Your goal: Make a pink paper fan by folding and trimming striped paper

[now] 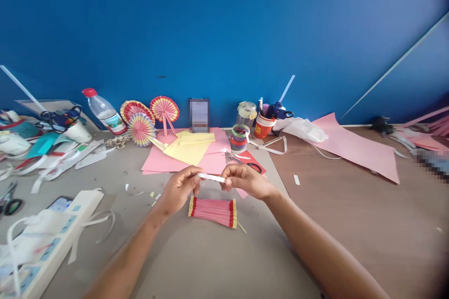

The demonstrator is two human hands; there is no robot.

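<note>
Between my two hands a short white strip is stretched level above the table. My left hand pinches its left end, and my right hand pinches its right end. Just below them lies a pleated pink paper piece with red and yellow bands along both ends, touched by neither hand. A thin yellow sliver rests beside its right end. Behind my hands, yellow paper lies on pink sheets. Scissors with black handles lie partly on a red sheet beyond my right hand.
Finished-looking paper fans stand at the back beside a bottle and a phone. A red cup of tools and a roll of tapes stand right. A power strip lies at left, a large pink sheet at right.
</note>
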